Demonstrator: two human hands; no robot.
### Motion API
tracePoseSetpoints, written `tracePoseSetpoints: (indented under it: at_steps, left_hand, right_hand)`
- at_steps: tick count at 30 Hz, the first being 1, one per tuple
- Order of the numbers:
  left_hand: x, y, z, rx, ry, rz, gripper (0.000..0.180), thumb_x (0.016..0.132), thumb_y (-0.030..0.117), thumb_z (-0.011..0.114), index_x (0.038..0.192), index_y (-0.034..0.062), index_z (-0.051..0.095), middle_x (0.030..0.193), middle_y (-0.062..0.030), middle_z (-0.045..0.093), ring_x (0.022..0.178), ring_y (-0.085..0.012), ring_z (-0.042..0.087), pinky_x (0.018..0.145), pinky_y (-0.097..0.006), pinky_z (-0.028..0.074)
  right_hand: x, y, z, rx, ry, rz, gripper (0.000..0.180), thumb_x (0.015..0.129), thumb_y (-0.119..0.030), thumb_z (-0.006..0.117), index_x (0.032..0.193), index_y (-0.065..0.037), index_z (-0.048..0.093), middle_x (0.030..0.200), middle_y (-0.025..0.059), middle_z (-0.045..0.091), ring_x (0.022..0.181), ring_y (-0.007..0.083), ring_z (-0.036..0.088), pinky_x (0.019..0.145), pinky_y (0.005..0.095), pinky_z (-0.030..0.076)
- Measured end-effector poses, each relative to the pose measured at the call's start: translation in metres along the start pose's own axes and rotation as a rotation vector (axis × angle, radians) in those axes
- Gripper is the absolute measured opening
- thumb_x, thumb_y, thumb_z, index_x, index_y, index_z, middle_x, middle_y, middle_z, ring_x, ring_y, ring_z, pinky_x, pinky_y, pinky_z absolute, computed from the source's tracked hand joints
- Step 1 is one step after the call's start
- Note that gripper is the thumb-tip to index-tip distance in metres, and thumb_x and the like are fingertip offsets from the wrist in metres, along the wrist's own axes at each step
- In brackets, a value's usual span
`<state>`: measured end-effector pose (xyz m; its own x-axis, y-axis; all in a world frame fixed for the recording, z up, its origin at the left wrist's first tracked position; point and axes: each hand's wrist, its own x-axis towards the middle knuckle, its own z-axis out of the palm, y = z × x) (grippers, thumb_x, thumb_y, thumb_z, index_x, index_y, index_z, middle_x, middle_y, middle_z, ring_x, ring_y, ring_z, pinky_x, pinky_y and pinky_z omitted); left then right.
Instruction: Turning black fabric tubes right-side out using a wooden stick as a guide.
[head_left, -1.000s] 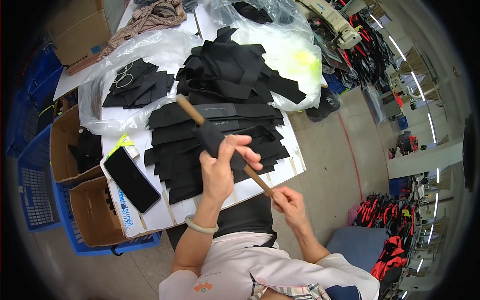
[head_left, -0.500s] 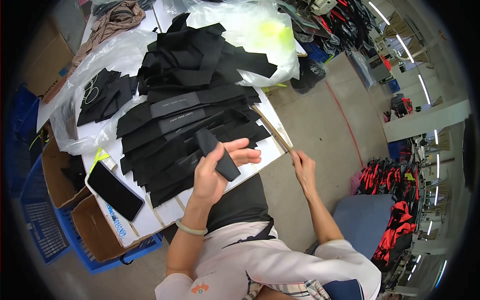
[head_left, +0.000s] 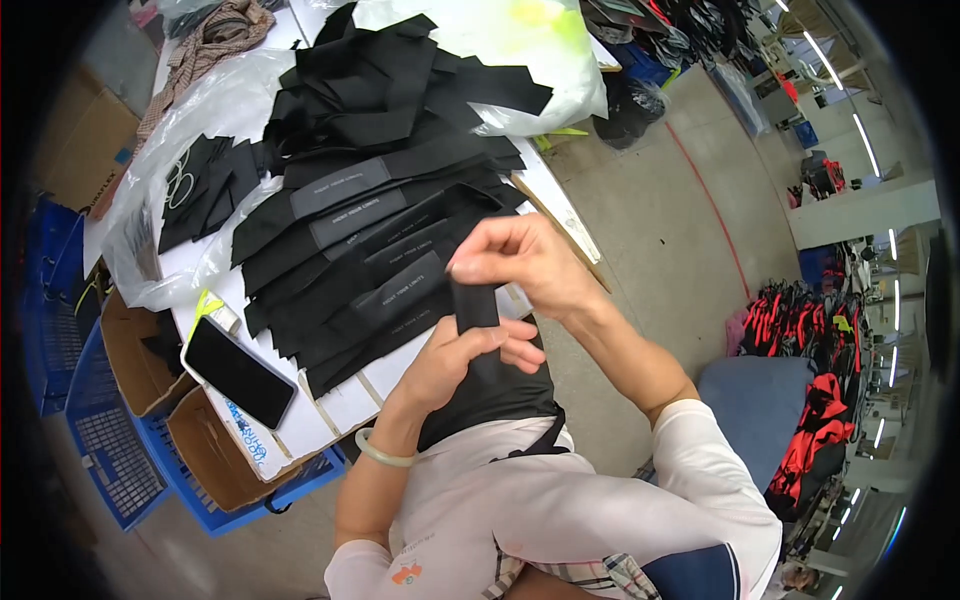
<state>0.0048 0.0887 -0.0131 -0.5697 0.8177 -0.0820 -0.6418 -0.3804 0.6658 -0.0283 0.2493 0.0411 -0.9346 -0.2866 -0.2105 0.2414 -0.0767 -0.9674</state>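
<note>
My left hand [head_left: 455, 362] and my right hand [head_left: 520, 262] both hold one short black fabric strap [head_left: 476, 306] upright in front of my chest. The left hand grips its lower part and the right hand's fingertips pinch its top end. Just beyond the hands, a spread pile of black straps with grey printed bands [head_left: 370, 235] covers the white table [head_left: 345, 405]. A pale bangle sits on my left wrist.
A black phone [head_left: 238, 370] lies at the table's near left corner. A wooden stick [head_left: 558, 228] rests along the table's right edge. Plastic bags with more black pieces [head_left: 195, 185] lie at left and back. Cardboard boxes [head_left: 215, 455] and blue crates [head_left: 110, 455] stand below left.
My right hand has let go of the wooden stick at the table's edge and come up to pinch the top of the black strap that my left hand kept holding.
</note>
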Motion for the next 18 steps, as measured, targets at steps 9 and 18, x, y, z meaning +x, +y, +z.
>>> tracePoseSetpoints:
  at_steps: [9,18]
  left_hand:
    - [-0.031,0.016,-0.015,1.721,0.709,0.381,0.042,0.072,-0.006,0.053,0.114,-0.0073,0.055,0.081,-0.018,0.06,0.067,-0.0306,0.061,0.064,-0.039,0.048]
    - [-0.027,0.045,-0.025,2.089,0.749,0.689,0.047,0.071,-0.007,0.055,0.118,-0.01,0.052,0.078,-0.0098,0.048,0.065,-0.0214,0.05,0.057,-0.031,0.041]
  right_hand:
    - [-0.012,0.009,-0.014,0.051,0.104,-0.174,0.034,0.09,-0.029,0.059,0.101,0.003,0.061,0.091,0.0107,0.063,0.085,0.0144,0.061,0.068,0.0247,0.051]
    - [-0.019,0.001,0.008,-0.024,0.171,0.141,0.033,0.087,-0.026,0.063,0.102,0.003,0.062,0.079,0.0057,0.062,0.065,0.0126,0.063,0.055,0.0217,0.052]
